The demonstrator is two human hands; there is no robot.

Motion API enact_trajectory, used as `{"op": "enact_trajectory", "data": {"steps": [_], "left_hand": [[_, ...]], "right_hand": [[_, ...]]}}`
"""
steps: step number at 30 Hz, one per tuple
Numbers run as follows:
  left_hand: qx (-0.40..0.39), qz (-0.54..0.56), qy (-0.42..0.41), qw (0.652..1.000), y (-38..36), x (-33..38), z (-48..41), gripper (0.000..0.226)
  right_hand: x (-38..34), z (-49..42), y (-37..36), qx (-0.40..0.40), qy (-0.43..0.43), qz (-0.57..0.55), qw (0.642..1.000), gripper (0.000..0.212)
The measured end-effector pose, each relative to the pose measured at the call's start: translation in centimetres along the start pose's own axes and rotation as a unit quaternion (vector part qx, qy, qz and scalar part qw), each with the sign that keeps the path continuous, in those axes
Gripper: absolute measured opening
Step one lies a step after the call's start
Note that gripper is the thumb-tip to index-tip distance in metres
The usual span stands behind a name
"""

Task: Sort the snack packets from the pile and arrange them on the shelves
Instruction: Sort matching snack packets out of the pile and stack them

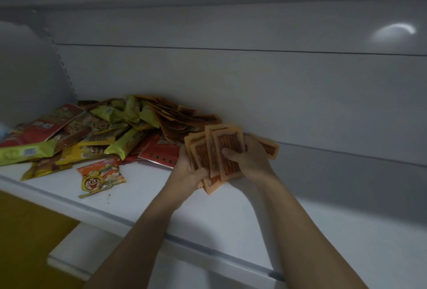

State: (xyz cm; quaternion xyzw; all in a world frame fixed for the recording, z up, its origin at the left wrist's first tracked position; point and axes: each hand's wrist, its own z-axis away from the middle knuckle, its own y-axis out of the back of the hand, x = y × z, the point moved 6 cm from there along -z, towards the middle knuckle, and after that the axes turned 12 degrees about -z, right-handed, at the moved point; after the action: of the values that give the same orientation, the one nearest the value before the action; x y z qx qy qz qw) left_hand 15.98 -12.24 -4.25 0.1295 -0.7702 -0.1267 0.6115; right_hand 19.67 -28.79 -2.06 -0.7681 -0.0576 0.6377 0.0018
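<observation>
Right now you are holding a fan of orange snack packets [231, 138] in both hands, close to the back edge of the shelf [143, 196]. Your left hand [184, 168] is cupping them from beneath with curled fingers, while your right hand [251, 156] is gripping their right side. The mixed pile [92, 131] is lying toward the back-left corner, and 1 cartoon-face packet [101, 177] is lying apart, nearer the front edge.

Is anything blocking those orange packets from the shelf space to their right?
Nothing visible. The left hand and right hand hold the orange packets; the shelf right of them looks bare, the pile lies left.
</observation>
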Motion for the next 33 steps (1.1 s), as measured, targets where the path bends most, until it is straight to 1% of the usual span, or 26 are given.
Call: {"op": "enact_trajectory", "data": {"steps": [3,6,8,10,14,17,21,23,25,28,29,31,33], "left_hand": [[0.02,0.002,-0.007,1.0,0.1,0.2,0.0,0.07],[0.043,0.025,0.0,0.999,0.3,0.4,0.1,0.071],[0.053,0.027,-0.004,0.998,0.6,0.6,0.0,0.067],[0.055,0.028,-0.005,0.998,0.7,0.6,0.0,0.063],[0.072,0.034,0.006,0.997,1.0,-0.1,-0.2,0.054],[0.086,0.033,0.008,0.996,1.1,-0.4,-0.4,0.052],[0.069,0.017,-0.003,0.997,0.7,-0.1,-0.4,0.044],[0.055,0.006,-0.008,0.998,0.3,0.1,-0.4,0.038],[0.047,0.0,-0.012,0.999,0.2,0.2,-0.3,0.034],[0.04,0.021,-0.033,0.998,0.0,0.8,-0.1,0.036],[0.03,0.022,-0.037,0.999,-0.1,1.0,0.0,0.037],[0.009,0.017,-0.048,0.999,-0.3,1.1,0.0,0.038],[-0.019,0.002,-0.063,0.998,-0.6,1.0,0.0,0.039]], "right_hand": [[0.4,-0.4,0.4,-0.005,0.017,0.048,0.999,0.018],[0.9,-0.7,0.2,-0.021,0.01,0.044,0.999,0.029],[1.3,-0.8,-0.3,-0.046,0.006,0.052,0.998,0.037],[1.1,-0.7,-0.4,-0.047,0.015,0.055,0.997,0.04],[1.1,-0.7,-0.3,-0.036,0.011,0.042,0.998,0.039],[0.6,-0.2,-0.6,-0.058,0.014,0.053,0.997,0.041],[-0.3,0.5,-1.1,-0.079,0.041,0.098,0.991,0.025],[-0.9,0.5,-1.0,-0.07,0.064,0.139,0.986,0.021],[-1.6,0.6,-1.0,-0.054,0.077,0.168,0.981,0.024],[-2.3,1.4,-0.7,-0.02,0.056,0.133,0.989,0.036],[-2.6,1.9,-0.4,-0.01,0.058,0.122,0.991,0.037],[-2.9,3.4,0.1,0.024,0.066,0.11,0.991,0.033],[-2.6,5.3,0.7,0.06,0.069,0.088,0.992,0.038]]}}
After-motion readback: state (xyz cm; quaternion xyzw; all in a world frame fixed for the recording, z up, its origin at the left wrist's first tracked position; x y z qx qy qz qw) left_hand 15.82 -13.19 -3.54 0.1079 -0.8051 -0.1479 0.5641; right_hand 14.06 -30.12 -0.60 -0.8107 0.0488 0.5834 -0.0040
